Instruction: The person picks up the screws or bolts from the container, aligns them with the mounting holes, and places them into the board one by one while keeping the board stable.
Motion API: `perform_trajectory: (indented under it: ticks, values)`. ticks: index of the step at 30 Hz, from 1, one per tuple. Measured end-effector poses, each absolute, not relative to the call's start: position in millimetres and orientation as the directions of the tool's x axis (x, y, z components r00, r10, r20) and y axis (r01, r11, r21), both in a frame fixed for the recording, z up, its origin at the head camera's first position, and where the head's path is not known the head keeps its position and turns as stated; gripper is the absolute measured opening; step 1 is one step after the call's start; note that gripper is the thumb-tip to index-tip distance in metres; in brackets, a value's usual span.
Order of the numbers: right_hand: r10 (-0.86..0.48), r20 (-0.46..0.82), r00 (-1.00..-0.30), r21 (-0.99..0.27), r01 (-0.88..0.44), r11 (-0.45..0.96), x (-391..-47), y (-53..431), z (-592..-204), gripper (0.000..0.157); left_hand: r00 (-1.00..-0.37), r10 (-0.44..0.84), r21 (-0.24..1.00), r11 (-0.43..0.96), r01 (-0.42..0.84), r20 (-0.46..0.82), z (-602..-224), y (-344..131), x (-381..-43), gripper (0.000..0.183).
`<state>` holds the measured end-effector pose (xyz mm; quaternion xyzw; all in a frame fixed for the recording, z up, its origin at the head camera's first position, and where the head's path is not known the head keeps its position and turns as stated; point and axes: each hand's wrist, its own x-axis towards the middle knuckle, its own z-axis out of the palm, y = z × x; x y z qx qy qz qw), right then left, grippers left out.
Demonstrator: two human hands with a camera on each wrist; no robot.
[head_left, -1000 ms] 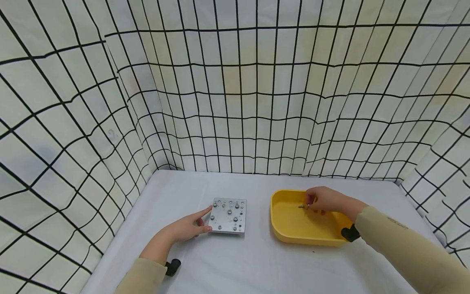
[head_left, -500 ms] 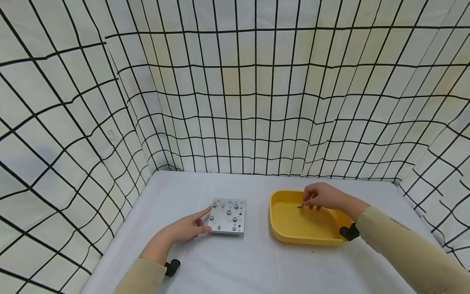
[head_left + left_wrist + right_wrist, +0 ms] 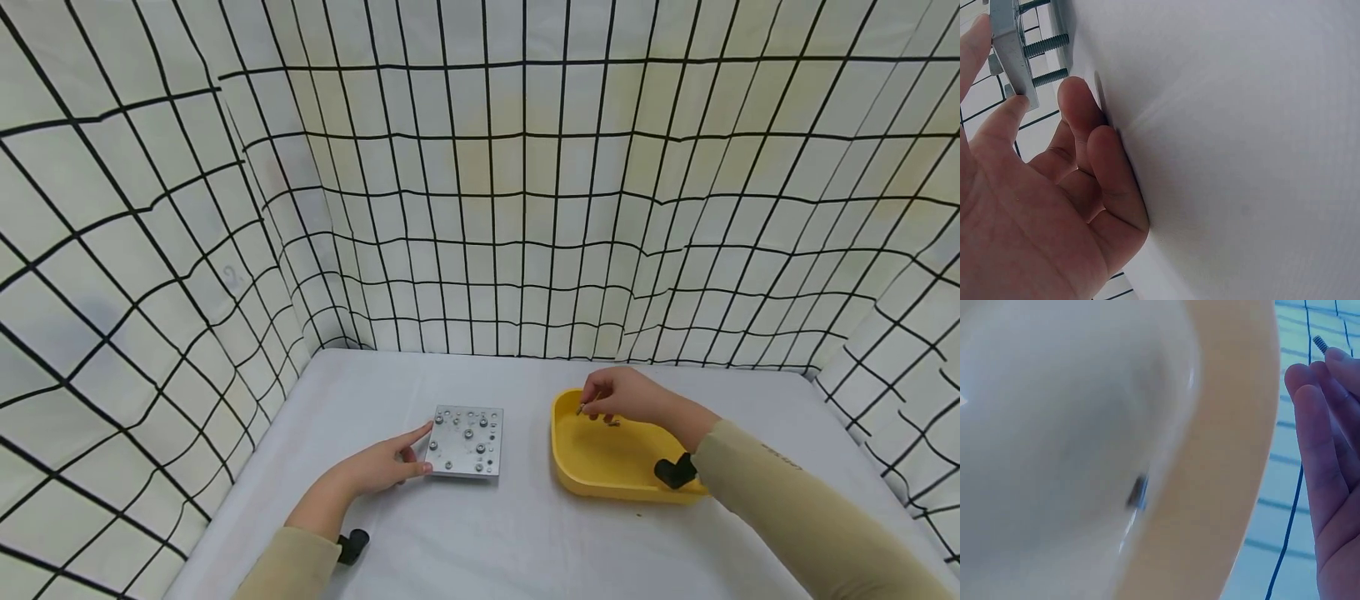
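In the head view a square silver metal plate (image 3: 465,454) carries several socket-head bolts, their threaded ends showing below it in the left wrist view. My left hand (image 3: 382,462) touches the plate's left edge with index finger and thumb spread apart; its other fingers bend against the cloth. Over the yellow tray (image 3: 626,492), at its back left, my right hand (image 3: 626,396) pinches a small threaded screw (image 3: 1319,343) between thumb and fingertips. Another small metal piece, likely a screw (image 3: 614,423), lies in the tray below that hand.
White cloth covers the table (image 3: 525,533). A tiny dark speck (image 3: 639,515) sits in front of the tray. White walls with a black grid (image 3: 480,208) close off the back and both sides.
My right hand has lifted a screw from beside the other one and moved left toward the tray's back left corner. My left hand and the plate stay put.
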<state>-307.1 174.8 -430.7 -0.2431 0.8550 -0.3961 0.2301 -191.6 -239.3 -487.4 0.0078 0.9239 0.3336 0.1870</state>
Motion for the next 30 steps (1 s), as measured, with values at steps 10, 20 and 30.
perform_trajectory:
  ticks: [10, 20, 30]
  values:
    - [-0.682, -0.167, -0.712, -0.805, -0.301, 0.512, -291, 107, -430, 0.005, -0.931, 0.139, 0.609, 0.786, -0.104, -0.339, -489, -239, -192, 0.08]
    - [-0.74, -0.168, -0.652, -0.785, -0.366, 0.501, -275, 58, -437, 0.005, -0.928, 0.141, 0.618, 0.779, -0.112, -0.345, -488, -238, -191, 0.08]
    - [-0.762, -0.176, -0.624, -0.664, -0.496, 0.56, -272, 42, -450, 0.01, -0.927, 0.141, 0.612, 0.783, -0.11, -0.348, -486, -238, -190, 0.081]
